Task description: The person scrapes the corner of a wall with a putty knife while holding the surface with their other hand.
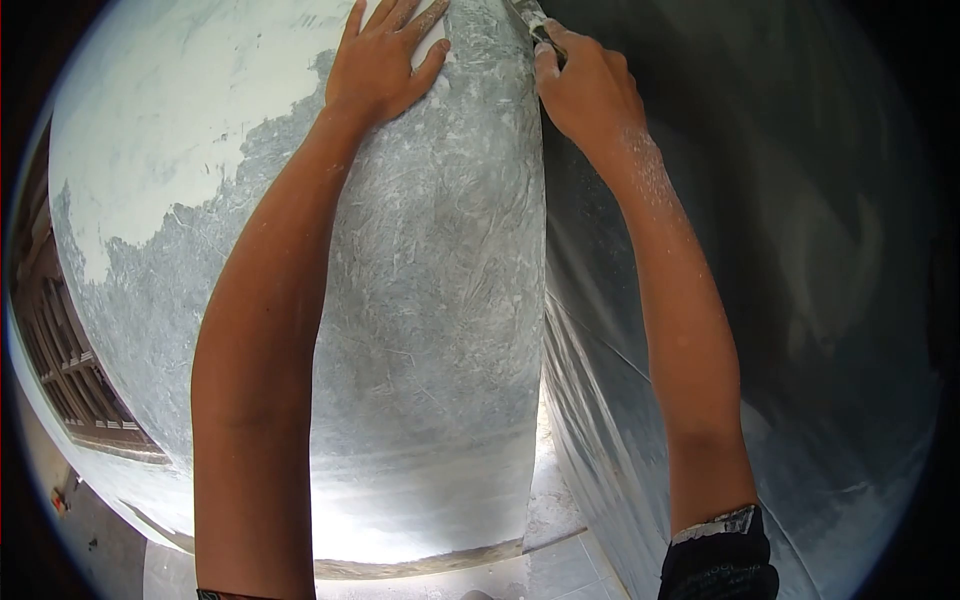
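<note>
My left hand point(385, 62) lies flat with fingers spread on a wall point(430, 240), near the top of the view. The wall is patchy grey below and smooth white above, with a ragged border between the two. My right hand point(592, 88) is closed around a putty knife point(540, 30) at the wall's right vertical edge. Its dark handle shows between thumb and fingers; the blade runs up out of view, so its tip is hidden. White dust speckles my right wrist and the fingers of my left hand.
Dark plastic sheeting point(800, 250) hangs along the right side, right up to the wall's edge. A brown slatted window or shutter point(75, 360) sits at far left. Pale floor tiles point(570, 565) show below, and a small orange object point(59, 497) lies at lower left.
</note>
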### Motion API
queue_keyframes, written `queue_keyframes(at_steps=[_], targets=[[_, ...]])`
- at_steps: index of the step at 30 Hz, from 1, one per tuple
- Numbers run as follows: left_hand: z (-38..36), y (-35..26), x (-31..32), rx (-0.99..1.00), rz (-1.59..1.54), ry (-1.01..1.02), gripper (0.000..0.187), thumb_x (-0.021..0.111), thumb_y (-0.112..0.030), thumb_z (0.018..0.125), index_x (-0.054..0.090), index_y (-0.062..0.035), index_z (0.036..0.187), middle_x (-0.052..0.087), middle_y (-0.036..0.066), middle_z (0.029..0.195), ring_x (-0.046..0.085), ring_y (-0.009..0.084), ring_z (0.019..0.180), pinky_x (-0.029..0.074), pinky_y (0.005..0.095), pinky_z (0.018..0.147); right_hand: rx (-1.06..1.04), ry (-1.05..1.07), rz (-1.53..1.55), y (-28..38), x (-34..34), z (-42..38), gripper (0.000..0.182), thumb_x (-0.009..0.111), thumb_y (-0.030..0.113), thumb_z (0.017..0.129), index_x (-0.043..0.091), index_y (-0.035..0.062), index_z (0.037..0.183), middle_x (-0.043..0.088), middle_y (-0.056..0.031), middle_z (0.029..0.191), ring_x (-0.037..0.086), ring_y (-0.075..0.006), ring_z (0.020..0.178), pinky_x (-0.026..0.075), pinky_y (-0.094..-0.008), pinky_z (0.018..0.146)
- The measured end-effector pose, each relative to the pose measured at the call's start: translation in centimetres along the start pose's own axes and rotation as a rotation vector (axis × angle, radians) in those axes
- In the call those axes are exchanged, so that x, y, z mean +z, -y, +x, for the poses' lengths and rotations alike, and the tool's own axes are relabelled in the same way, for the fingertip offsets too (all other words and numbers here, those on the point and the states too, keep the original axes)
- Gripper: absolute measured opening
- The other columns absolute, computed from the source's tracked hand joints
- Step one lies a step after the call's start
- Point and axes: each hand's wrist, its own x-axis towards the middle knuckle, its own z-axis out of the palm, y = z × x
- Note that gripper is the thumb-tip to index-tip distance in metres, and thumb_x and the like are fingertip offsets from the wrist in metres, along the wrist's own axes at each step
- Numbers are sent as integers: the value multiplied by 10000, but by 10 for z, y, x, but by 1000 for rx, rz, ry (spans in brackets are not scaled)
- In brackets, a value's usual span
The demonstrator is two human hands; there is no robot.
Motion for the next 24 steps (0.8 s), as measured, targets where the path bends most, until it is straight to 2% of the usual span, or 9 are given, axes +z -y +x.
queue_keyframes(at_steps=[2, 5, 8, 12, 15, 17, 18, 20, 24], targets=[[-1, 1, 2, 5, 5, -8, 581, 477, -345, 994, 452, -43, 1490, 332, 197, 1608, 235, 345, 1523, 127, 526, 1249, -17, 35, 52, -2, -3, -14, 402, 521, 271, 987, 636, 105, 1335, 721, -228, 1060, 698, -411, 1002, 560, -520, 885], [-1, 0, 3, 10, 10, -21, 581, 477, -347, 994, 455, -41, 1487, 333, 199, 1607, 236, 348, 1522, 128, 527, 1247, 74, 148, 12, 6, -10, -33, 400, 523, 275, 985, 639, 109, 1329, 716, -232, 1082, 689, -421, 1023, 555, -523, 892], [0, 1, 2, 10, 17, -28, 582, 477, -353, 995, 457, -40, 1486, 335, 201, 1605, 238, 352, 1520, 128, 528, 1246, -15, 48, 27, -2, 2, -17, 408, 520, 274, 987, 626, 118, 1349, 718, -226, 1071, 688, -413, 1029, 555, -518, 898], [0, -1, 1, 8, 8, -15, 587, 477, -361, 996, 453, -40, 1487, 340, 204, 1602, 245, 355, 1517, 135, 529, 1244, -32, 2, 57, -3, 3, -2, 420, 516, 271, 989, 609, 117, 1369, 720, -230, 1053, 685, -424, 1026, 556, -524, 893], [-2, -1, 0, 14, 3, -29, 584, 477, -362, 996, 460, -38, 1482, 344, 205, 1599, 251, 357, 1515, 140, 531, 1243, -24, 50, 41, -2, -3, -20, 434, 516, 283, 988, 597, 131, 1387, 718, -231, 1067, 686, -421, 1032, 557, -518, 903], [-2, -1, 1, 10, -6, -28, 582, 477, -362, 995, 464, -37, 1479, 347, 206, 1598, 254, 358, 1513, 143, 533, 1242, 93, 187, 83, 0, -8, -31, 433, 520, 302, 987, 604, 135, 1378, 707, -245, 1091, 674, -439, 1050, 550, -519, 912], [-1, -1, 1, 9, -8, -26, 581, 478, -363, 995, 469, -36, 1475, 349, 207, 1596, 257, 360, 1512, 145, 534, 1241, 91, 185, 80, -2, -6, -28, 433, 520, 302, 987, 604, 135, 1378, 707, -245, 1091, 674, -439, 1050, 550, -519, 912], [-1, 0, 0, 10, -4, -34, 579, 481, -362, 993, 472, -35, 1472, 351, 208, 1595, 260, 361, 1511, 148, 534, 1241, -7, 28, 91, -10, 6, -16, 441, 524, 309, 987, 598, 150, 1391, 711, -240, 1080, 683, -426, 1037, 549, -518, 917], [-2, -1, 2, 9, -5, -39, 576, 492, -355, 989, 477, -35, 1467, 354, 207, 1594, 261, 363, 1510, 151, 535, 1240, -22, 2, 151, -16, 11, 4, 441, 528, 299, 985, 596, 142, 1391, 714, -245, 1057, 683, -434, 1023, 545, -526, 910]])
